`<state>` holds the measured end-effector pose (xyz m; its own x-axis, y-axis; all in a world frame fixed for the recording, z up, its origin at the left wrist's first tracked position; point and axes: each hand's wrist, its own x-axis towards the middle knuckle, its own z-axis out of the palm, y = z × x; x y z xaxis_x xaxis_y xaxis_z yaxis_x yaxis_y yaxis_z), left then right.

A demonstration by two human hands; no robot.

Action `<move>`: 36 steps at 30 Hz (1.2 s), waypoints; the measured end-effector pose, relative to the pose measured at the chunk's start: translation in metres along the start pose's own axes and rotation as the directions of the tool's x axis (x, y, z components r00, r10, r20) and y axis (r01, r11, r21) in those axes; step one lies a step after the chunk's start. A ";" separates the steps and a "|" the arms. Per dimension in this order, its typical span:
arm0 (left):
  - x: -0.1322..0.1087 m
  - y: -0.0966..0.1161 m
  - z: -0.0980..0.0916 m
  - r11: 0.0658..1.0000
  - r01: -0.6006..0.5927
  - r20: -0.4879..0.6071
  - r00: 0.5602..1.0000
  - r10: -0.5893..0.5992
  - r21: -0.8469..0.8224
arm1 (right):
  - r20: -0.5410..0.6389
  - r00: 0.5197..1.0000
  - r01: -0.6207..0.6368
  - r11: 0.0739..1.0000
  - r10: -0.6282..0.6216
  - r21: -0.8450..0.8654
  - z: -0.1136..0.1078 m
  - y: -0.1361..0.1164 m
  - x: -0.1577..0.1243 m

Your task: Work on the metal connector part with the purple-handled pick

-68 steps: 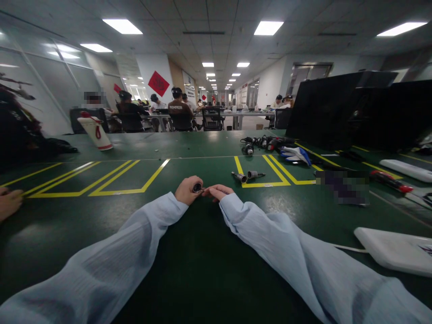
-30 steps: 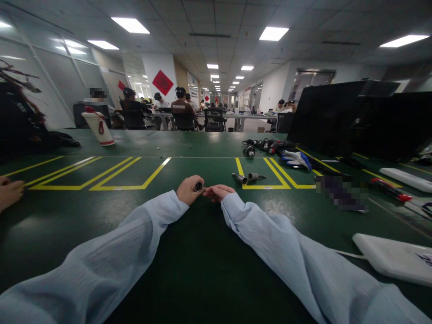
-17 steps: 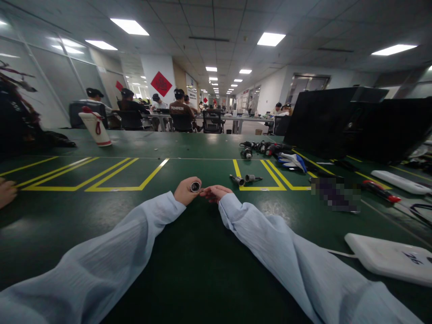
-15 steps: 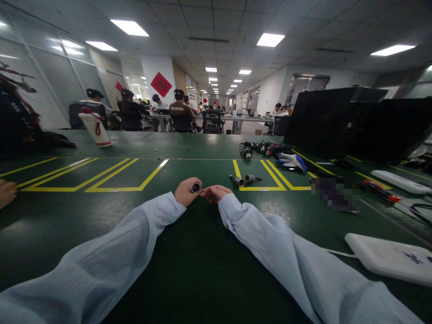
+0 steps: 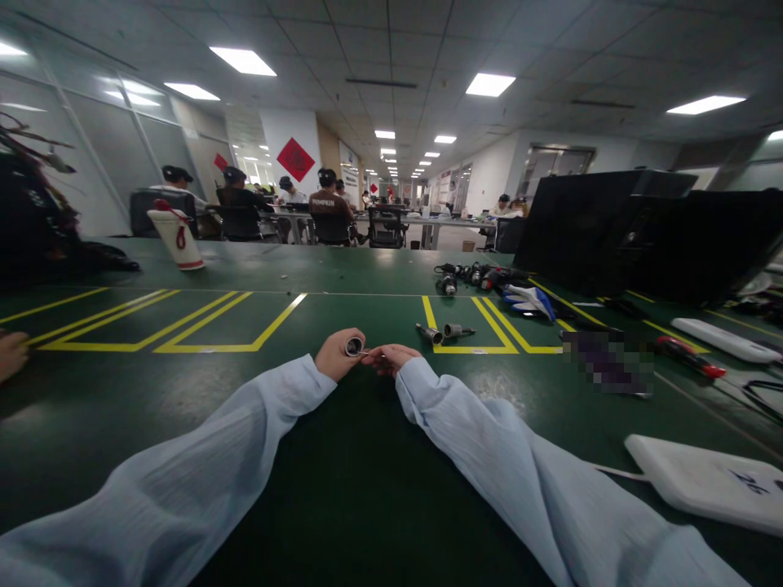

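One metal socket (image 5: pixel 353 346) fills the curled left hand (image 5: pixel 333 355); right hand (image 5: pixel 392 359) half-curled alongside.

Both forearms, the left (image 5: pixel 238 432) and the right (image 5: pixel 502 440), lie in loose pale-blue sleeves (image 5: pixel 294 387) down to the wrists, extended toward the far edge of the worktop (image 5: pixel 342 489) and angled inward. The left hand (image 5: pixel 333 355) is bare and curled into a grip; the bare right hand (image 5: pixel 392 359) sits just beside it, fingers (image 5: pixel 380 356) bent and bunched, tips pointing at the left.
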<state>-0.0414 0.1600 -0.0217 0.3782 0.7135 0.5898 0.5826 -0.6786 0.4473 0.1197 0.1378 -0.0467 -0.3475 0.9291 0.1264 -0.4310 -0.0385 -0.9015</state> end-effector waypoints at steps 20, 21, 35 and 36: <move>-0.009 0.008 0.000 0.998 -0.025 0.030 0.999 0.027 -0.061 | -0.071 0.997 0.018 1.000 -0.016 0.020 0.004 -0.002 -0.005; -0.009 0.009 0.000 0.998 -0.023 0.028 0.999 0.025 -0.067 | -0.069 0.997 0.019 1.000 -0.017 0.023 0.004 -0.002 -0.005; -0.010 0.008 0.003 0.999 0.001 0.008 1.000 -0.001 0.034 | -0.083 0.995 0.050 0.999 -0.051 -0.014 0.004 -0.004 -0.014; -0.010 0.007 0.003 0.999 -0.005 0.015 1.000 0.005 0.038 | -0.084 0.995 0.055 0.998 -0.057 -0.019 0.004 -0.004 -0.014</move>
<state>-0.0389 0.1482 -0.0262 0.3913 0.7128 0.5821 0.6077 -0.6752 0.4182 0.1234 0.1234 -0.0430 -0.2511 0.9575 0.1422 -0.4336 0.0200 -0.9009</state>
